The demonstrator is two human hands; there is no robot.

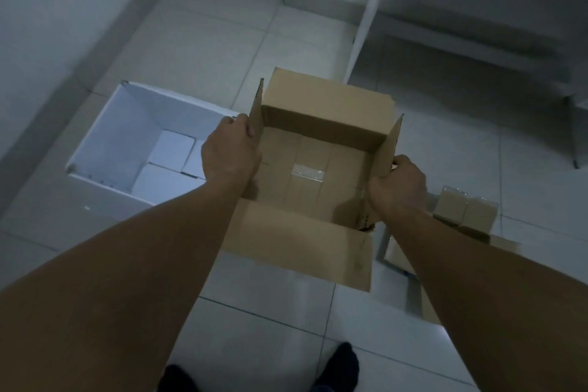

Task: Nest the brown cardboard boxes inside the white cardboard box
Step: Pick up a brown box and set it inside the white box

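Note:
An open brown cardboard box [318, 175] is held above the tiled floor in the middle of the head view, its flaps spread out. My left hand [229, 153] grips its left side flap. My right hand [397, 183] grips its right side flap. Clear tape marks the box's inner bottom. To the left on the floor stands the open white cardboard box [105, 149], with white flaps folded at its bottom. More brown cardboard boxes [464, 212] lie on the floor at the right, partly hidden behind my right forearm.
A wall with a grey skirting runs along the left. A white shelf post [366, 25] and a dark shelving unit stand at the back right. My feet in dark socks [337, 366] show at the bottom edge on the tiled floor.

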